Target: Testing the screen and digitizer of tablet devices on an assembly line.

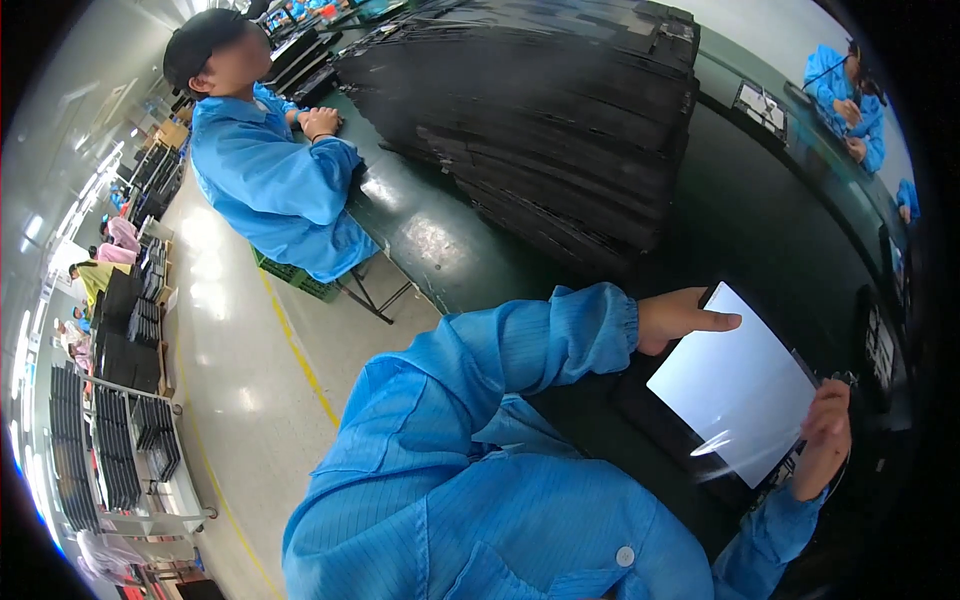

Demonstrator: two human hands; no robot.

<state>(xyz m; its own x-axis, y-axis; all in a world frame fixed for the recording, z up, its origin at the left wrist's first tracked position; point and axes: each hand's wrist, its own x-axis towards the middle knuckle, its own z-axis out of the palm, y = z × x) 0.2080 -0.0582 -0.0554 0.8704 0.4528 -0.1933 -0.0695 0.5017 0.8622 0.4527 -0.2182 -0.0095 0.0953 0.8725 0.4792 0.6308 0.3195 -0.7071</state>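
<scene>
In front of me lies a thin rectangular panel with a glowing white face [738,385] and a dark border. My left hand [678,318] grips its upper left edge, the thumb flat on the white face and the fingers out of sight behind. My right hand [828,428] is at the panel's right edge, fingers curled closed. What they pinch is too small to make out. A thin dark cable runs beside that wrist. Glare streaks cross the panel's lower part. Under its left side shows a dark flat piece, partly hidden.
A tall stack of black flat panels or trays [560,130] stands beyond my left hand on the dark green bench [750,200]. A co-worker in blue [275,190] sits at the far left. More flat units [762,108] lie along the bench. Loaded racks [115,450] stand across the floor.
</scene>
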